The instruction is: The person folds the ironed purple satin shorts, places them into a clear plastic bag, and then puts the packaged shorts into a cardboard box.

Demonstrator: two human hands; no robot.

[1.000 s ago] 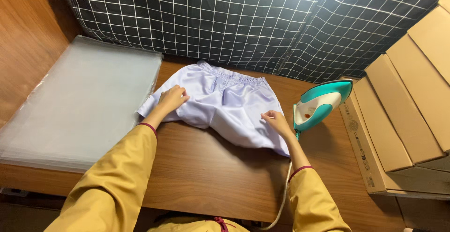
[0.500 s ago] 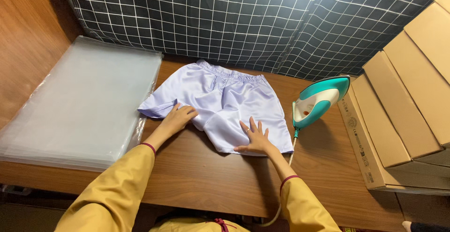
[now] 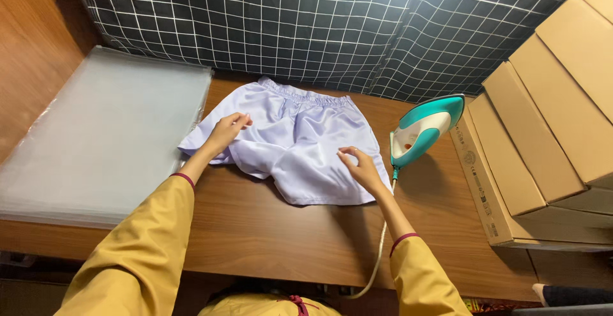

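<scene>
A pair of pale lilac satin shorts (image 3: 294, 140) with a gathered elastic waistband lies spread flat on the brown wooden tabletop (image 3: 268, 226), waistband towards the far edge and leg openings towards the person. The left hand (image 3: 227, 132) rests on the left leg of the shorts, its fingers curled and pinching a fold of the fabric near the hem. The right hand (image 3: 362, 169) sits on the right leg, close to its outer edge, with thumb and forefinger brought together on the cloth and the other fingers loosely bent; it grips a small pinch of fabric. Both arms wear mustard-yellow sleeves with dark red cuffs. Just beside the right hand, off the shorts, a teal and white steam iron (image 3: 423, 127) stands upright on its heel, and its pale cord (image 3: 378, 252) runs down over the near edge of the table. To the left of the shorts lies a thick stack of clear plastic bags (image 3: 96, 137), touching or nearly touching the left leg hem. Long brown cardboard boxes (image 3: 543, 131) are stacked at the right, and a black cloth with a white grid pattern (image 3: 319, 22) hangs behind.
</scene>
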